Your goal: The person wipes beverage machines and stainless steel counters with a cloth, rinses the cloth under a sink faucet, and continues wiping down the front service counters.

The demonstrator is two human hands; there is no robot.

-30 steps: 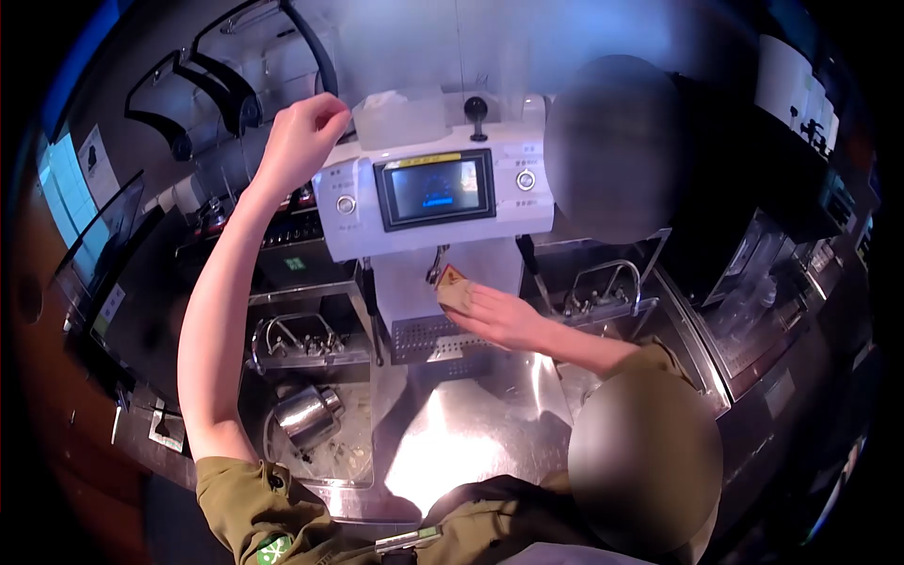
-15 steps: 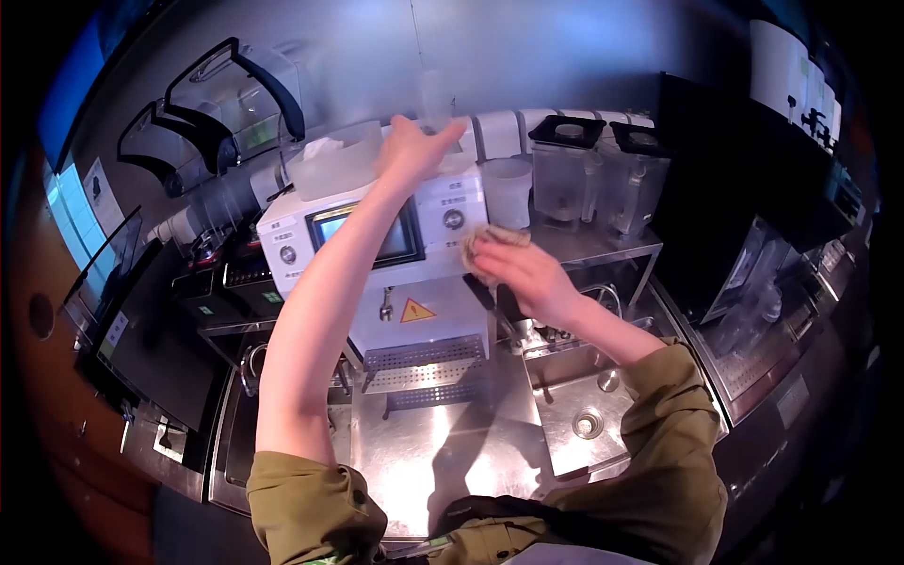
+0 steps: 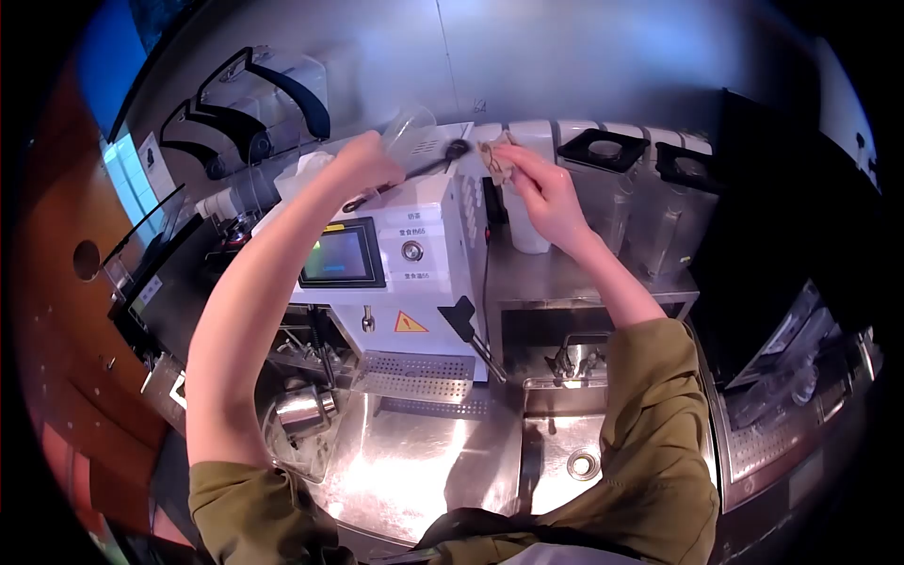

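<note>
My left hand is above the white machine, its fingers curled at a clear plastic cup that tilts away toward the back. Just beneath that hand, a black long-handled tool with a rounded end lies slanting across the machine's top. My right hand pinches a crumpled beige cloth near the machine's back right corner. A white tub stands behind and below the right hand, partly covered by it.
Blender jugs with black lids stand on the steel shelf at right. Black-framed clear covers rise at back left. Below are a steel counter, a sink with a tap, and a metal pitcher.
The right hand has moved up with the cloth from the machine's front right edge to its rear corner. My left hand has closed at the clear cup. The view has shifted.
</note>
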